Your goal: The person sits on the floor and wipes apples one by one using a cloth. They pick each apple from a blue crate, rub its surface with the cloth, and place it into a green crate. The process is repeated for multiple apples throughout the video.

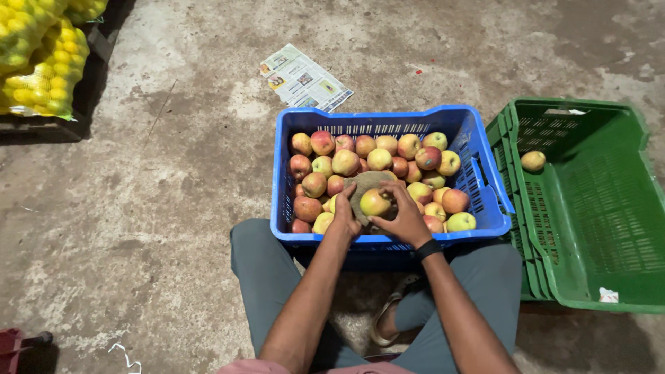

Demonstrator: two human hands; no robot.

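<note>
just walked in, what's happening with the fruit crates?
A person sits on the concrete floor with a blue crate of apples between their knees. Both hands are on one apple above the pile: the left hand cups it in a brownish cloth, and the right hand grips it from the other side. A tilted green crate to the right holds a single apple. Net bags of yellow fruit sit top left.

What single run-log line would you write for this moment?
left hand: holds cloth under apple | right hand: grips apple | blue crate: full of apples | green crate: one apple
</note>
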